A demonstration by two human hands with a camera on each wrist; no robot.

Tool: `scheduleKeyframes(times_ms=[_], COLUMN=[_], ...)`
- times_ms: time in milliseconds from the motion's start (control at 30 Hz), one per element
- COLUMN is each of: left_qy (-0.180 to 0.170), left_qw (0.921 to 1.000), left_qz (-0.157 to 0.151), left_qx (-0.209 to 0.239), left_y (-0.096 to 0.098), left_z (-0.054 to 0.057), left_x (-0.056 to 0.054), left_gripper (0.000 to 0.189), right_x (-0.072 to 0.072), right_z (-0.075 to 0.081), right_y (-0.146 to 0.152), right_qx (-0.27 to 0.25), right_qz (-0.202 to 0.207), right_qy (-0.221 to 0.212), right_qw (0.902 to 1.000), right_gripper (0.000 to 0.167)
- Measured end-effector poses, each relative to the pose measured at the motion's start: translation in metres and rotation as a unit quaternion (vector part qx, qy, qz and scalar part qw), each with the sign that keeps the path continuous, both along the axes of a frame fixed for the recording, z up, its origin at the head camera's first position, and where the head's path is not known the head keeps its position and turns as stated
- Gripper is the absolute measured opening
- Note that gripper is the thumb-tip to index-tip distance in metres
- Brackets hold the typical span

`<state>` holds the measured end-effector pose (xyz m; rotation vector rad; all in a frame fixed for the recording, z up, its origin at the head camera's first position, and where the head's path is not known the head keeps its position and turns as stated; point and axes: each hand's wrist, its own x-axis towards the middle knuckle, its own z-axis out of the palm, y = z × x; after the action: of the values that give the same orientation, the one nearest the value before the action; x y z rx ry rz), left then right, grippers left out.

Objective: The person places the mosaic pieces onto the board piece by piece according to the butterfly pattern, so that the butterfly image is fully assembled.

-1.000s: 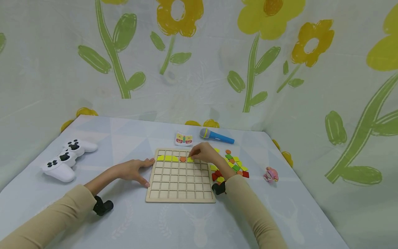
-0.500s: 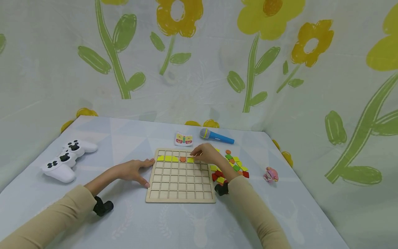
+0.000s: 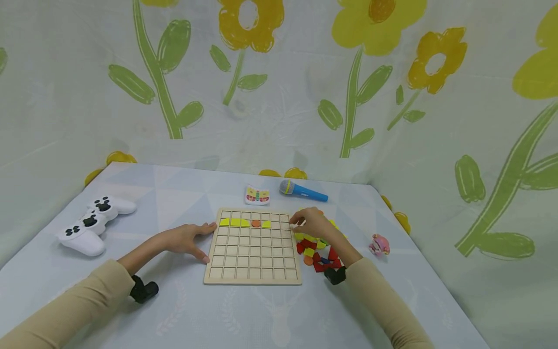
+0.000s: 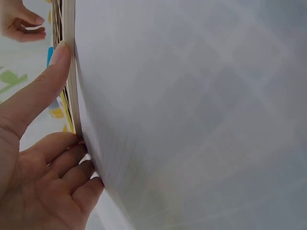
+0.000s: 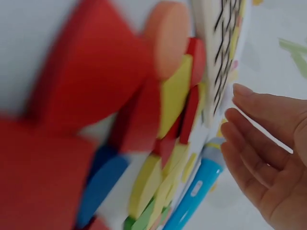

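Observation:
A wooden grid board (image 3: 253, 247) lies on the table, with yellow tiles (image 3: 235, 222) and one orange round tile (image 3: 255, 223) in a row near its far edge. My left hand (image 3: 187, 239) rests at the board's left edge, thumb and fingers spread. In the left wrist view the thumb (image 4: 43, 93) touches the board's side. My right hand (image 3: 315, 222) hovers by the board's far right corner, over the loose tile pile. Its fingers (image 5: 249, 148) are loosely bent in the right wrist view, with nothing visible between them and the thumb.
Loose red tiles (image 3: 328, 261), with yellow, orange and blue ones, lie right of the board. Behind it are a butterfly pattern card (image 3: 257, 195) and a blue toy microphone (image 3: 305, 190). A white game controller (image 3: 90, 221) lies far left, a pink figurine (image 3: 379, 245) far right.
My right hand has moved off the yellow tile in the row, going right toward the loose pile. That tile stays on the board. The left hand has not moved.

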<state>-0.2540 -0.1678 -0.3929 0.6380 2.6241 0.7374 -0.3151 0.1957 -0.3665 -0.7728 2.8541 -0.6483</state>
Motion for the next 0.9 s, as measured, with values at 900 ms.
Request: scheduleKeyframes(times_ms=[900], left_qy=[0.003], left_qw=[1.0000], left_qz=[-0.004], left_qx=[0.000], left_y=[0.000], left_z=[0.003], left_x=[0.003], left_gripper=[0.103], right_x=[0.014], right_z=[-0.006], right_y=[0.014], right_qx=[0.024], right_qz=[0.012], right_qy=[0.004], right_qw=[0.9996], right_gripper=[0.017])
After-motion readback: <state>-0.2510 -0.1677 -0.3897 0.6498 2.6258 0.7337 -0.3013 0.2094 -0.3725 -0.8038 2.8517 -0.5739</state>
